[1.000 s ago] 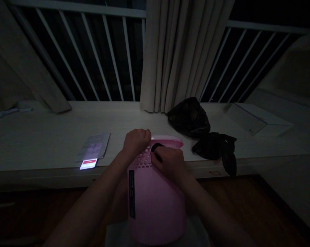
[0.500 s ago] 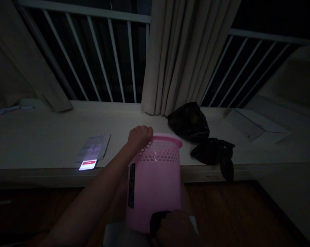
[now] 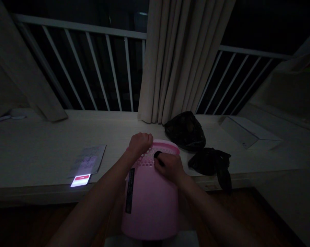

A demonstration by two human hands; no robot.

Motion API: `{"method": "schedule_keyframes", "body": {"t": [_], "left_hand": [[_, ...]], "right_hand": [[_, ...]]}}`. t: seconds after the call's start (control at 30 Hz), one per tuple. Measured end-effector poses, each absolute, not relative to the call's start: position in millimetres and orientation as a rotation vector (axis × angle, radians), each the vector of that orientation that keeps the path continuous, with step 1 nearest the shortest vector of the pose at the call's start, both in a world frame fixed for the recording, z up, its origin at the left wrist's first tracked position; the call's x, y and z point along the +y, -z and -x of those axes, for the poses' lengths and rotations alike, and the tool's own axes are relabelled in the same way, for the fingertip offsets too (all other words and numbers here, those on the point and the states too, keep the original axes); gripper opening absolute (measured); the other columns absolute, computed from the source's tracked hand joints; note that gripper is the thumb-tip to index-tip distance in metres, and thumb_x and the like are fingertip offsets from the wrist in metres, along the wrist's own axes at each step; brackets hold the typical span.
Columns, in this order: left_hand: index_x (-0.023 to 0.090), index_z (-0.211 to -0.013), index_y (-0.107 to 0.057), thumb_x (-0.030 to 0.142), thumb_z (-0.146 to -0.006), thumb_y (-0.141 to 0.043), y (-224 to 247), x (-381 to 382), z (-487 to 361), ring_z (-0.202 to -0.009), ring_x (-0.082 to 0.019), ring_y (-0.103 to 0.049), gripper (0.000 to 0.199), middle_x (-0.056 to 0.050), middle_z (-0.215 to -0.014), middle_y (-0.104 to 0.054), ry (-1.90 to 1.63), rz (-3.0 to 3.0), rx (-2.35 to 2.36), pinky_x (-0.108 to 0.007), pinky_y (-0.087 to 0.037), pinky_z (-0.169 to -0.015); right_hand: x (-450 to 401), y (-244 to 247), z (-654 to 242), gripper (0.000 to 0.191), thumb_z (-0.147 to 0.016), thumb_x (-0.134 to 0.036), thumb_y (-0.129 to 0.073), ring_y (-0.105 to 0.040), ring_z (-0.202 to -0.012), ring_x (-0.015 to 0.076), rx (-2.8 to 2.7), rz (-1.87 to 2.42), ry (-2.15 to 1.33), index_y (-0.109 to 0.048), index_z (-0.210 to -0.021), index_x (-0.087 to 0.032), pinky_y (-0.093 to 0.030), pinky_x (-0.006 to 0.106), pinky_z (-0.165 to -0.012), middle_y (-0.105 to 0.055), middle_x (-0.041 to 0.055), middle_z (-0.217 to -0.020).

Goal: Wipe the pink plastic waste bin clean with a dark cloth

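Note:
A pink plastic wastebasket stands tilted in front of me, with a band of holes below its rim and a dark label on its left side. My left hand is closed around the rim at its upper left. My right hand is closed on a black cloth, bunched so that only part of it shows. That cloth lies against the perforated band near the top. The basket's inside is hidden from me.
Beyond the basket runs a white ledge. Two black plastic bags, one larger and one knotted, sit at right, near a white box. At left lie papers and a lit phone. A curtain and railings stand behind.
My right hand has moved up the basket's side with the black cloth, from near the bottom to the perforated band. My left hand keeps its hold on the rim. The view has tipped upward slightly.

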State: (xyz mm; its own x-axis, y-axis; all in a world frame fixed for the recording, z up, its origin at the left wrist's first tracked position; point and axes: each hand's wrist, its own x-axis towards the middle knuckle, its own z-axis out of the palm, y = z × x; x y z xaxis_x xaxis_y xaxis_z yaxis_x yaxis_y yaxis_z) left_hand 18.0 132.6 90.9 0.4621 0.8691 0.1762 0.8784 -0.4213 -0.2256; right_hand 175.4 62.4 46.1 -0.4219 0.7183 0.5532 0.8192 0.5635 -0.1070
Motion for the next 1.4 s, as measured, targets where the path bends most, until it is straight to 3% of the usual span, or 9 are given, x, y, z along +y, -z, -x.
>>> {"method": "schedule_keyframes", "body": {"t": [0.13,0.27,0.43,0.57,0.87,1.07,1.4], "left_hand": [[0.008,-0.103,-0.06,0.014,-0.092,-0.032,-91,133,-18,-0.085,-0.034,-0.067,0.031,-0.019,-0.086,-0.067,0.05,2.426,-1.498,-0.043,-0.053,-0.065],[0.008,-0.105,-0.059,0.011,-0.091,-0.03,-89,133,-17,-0.087,-0.035,-0.067,0.032,-0.02,-0.087,-0.066,0.049,2.411,-1.512,-0.043,-0.052,-0.065],[0.008,-0.104,-0.06,0.011,-0.092,-0.029,-88,132,-16,-0.088,-0.034,-0.066,0.033,-0.02,-0.088,-0.066,0.039,2.412,-1.519,-0.042,-0.052,-0.066],[0.007,-0.106,-0.059,0.011,-0.091,-0.03,-88,132,-15,-0.089,-0.034,-0.066,0.033,-0.021,-0.089,-0.066,0.025,2.405,-1.529,-0.042,-0.052,-0.067],[0.007,-0.109,-0.059,0.011,-0.091,-0.027,-84,123,-5,-0.089,-0.034,-0.066,0.037,-0.022,-0.091,-0.066,0.011,2.358,-1.586,-0.042,-0.052,-0.068],[0.009,-0.108,-0.059,0.014,-0.094,-0.027,-85,119,-9,-0.087,-0.032,-0.068,0.035,-0.018,-0.09,-0.068,0.007,2.406,-1.536,-0.041,-0.053,-0.068],[0.007,-0.109,-0.058,0.014,-0.093,-0.028,-87,113,-11,-0.09,-0.035,-0.067,0.034,-0.021,-0.093,-0.067,0.033,2.409,-1.565,-0.044,-0.053,-0.069]], "right_hand": [[97,-72,-168,0.022,-0.088,-0.025,-0.052,-0.057,-0.056,0.0141,-2.235,1.319,0.259,-0.065,-0.072,-0.017,-0.023,0.028,-0.055,-0.07,0.0053,-0.069],[75,-76,-154,0.018,-0.086,-0.024,-0.055,-0.058,-0.056,0.0143,-2.328,1.262,0.229,-0.066,-0.073,-0.018,-0.021,0.029,-0.053,-0.071,0.0045,-0.07],[-1,-47,-146,0.016,-0.077,-0.027,-0.062,-0.052,-0.049,0.0128,-2.506,0.965,0.178,-0.06,-0.063,-0.02,-0.017,0.03,-0.048,-0.066,-0.0012,-0.059],[-52,-19,-152,0.023,-0.083,-0.024,-0.051,-0.044,-0.044,0.0122,-2.439,0.729,0.161,-0.052,-0.06,-0.022,-0.016,0.031,-0.047,-0.056,-0.0032,-0.052],[-84,0,-175,0.034,-0.088,-0.016,-0.045,-0.04,-0.044,0.0103,-2.302,0.731,0.241,-0.046,-0.055,-0.021,-0.02,0.03,-0.048,-0.047,-0.0045,-0.047],[-47,-2,-176,0.034,-0.089,-0.028,-0.044,-0.044,-0.044,0.0106,-2.308,0.891,0.259,-0.051,-0.057,-0.021,-0.018,0.031,-0.051,-0.053,-0.0029,-0.049],[68,-67,-159,0.024,-0.088,-0.026,-0.052,-0.057,-0.057,0.0136,-2.217,1.312,0.232,-0.065,-0.07,-0.018,-0.024,0.028,-0.055,-0.069,0.0035,-0.069]]}}
